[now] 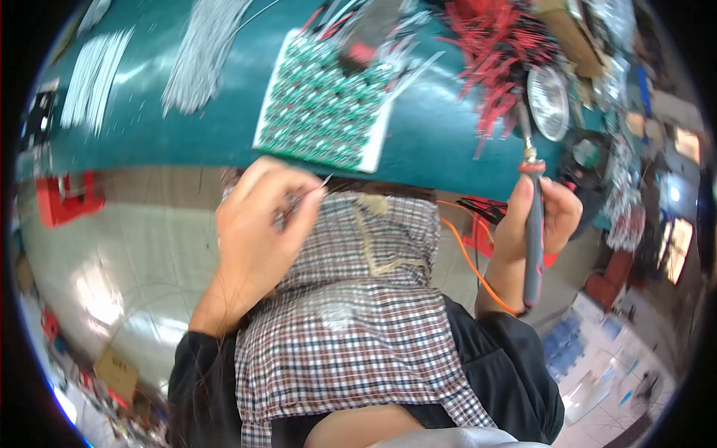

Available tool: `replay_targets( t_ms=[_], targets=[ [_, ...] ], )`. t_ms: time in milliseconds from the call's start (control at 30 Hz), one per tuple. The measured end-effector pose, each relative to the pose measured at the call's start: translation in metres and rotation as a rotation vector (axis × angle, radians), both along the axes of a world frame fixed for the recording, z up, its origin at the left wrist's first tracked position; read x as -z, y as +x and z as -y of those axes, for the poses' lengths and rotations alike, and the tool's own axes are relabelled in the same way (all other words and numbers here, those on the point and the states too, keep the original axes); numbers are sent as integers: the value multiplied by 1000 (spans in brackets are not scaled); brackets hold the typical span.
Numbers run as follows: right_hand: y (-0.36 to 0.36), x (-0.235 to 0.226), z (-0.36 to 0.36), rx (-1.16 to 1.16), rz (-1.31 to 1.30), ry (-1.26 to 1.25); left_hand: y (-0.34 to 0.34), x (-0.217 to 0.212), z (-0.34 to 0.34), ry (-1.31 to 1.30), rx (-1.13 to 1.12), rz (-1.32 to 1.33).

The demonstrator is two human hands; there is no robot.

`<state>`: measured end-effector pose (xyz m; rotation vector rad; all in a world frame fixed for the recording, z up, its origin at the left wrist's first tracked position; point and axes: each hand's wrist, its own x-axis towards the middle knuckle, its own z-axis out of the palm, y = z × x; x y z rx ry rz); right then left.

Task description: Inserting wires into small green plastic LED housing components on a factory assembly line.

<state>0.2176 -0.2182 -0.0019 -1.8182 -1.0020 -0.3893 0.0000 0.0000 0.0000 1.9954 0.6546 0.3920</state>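
Now I am pinching a thin wire [326, 181] in my left hand [258, 231] while my right hand [538, 220], at three o'clock, is clasping the upright soldering iron [532, 224].

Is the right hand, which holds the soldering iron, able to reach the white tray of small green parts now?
Probably yes: the right hand holds the soldering iron beside the tray, with bare green table between.

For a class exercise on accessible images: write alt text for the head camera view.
The right hand grips a grey-handled soldering iron upright, while the left hand pinches a thin silvery wire above a checked cloth apron. A white tray of small green parts lies on the teal table ahead.
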Motion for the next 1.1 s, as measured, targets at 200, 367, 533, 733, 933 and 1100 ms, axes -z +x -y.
replay_targets(
  t_ms=[200,367,533,733,933,1100],
  targets=[
    [64,-1,68,448,21,-118,-3,-14,1,-126,-13,57],
    [103,24,108,428,139,-322,-7,-14,3,-179,7,108],
    [145,28,112,235,509,-521,-19,-19,6,-278,8,160],
    [165,31,123,199,518,-727,-47,-37,-3,-508,-64,255],
    [167,20,119,142,419,-759,-133,-35,-65,-398,-359,596],
    [138,-5,87,224,568,-574,-253,9,-153,-428,-659,786]
  ],
)
